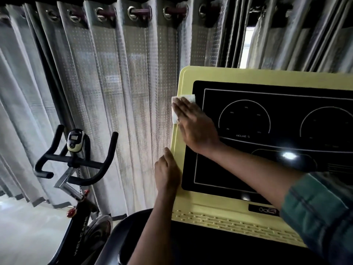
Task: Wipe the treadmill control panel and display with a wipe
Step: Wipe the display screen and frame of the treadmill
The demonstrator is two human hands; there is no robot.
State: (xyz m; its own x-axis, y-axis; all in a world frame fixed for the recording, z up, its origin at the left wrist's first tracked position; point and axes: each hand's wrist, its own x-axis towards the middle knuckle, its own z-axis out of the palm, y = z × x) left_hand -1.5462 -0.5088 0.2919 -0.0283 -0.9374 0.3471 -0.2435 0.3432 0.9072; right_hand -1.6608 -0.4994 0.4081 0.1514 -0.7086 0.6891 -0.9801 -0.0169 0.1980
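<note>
Place: home exercise room
Right: yellow treadmill console [210, 73]
Left: stationary bike [76, 159], handlebars and small monitor
Far: grey eyelet curtains [114, 73], daylight at one gap

Most of the black display [286, 104] lay bare toward the top and right edges of the control panel [219, 73]. A forearm [257, 167] crossed its lower half. On the left edge, the right hand [194, 127] sat above the left hand [168, 169], and a curtain [133, 92] hung close beside.

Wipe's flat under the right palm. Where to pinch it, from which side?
Pinch the wipe at its exposed left strip, approaching from left of the console. It lies flat on the yellow frame under the right hand and seems to overhang the frame's edge, so a finger likely gets under.
</note>
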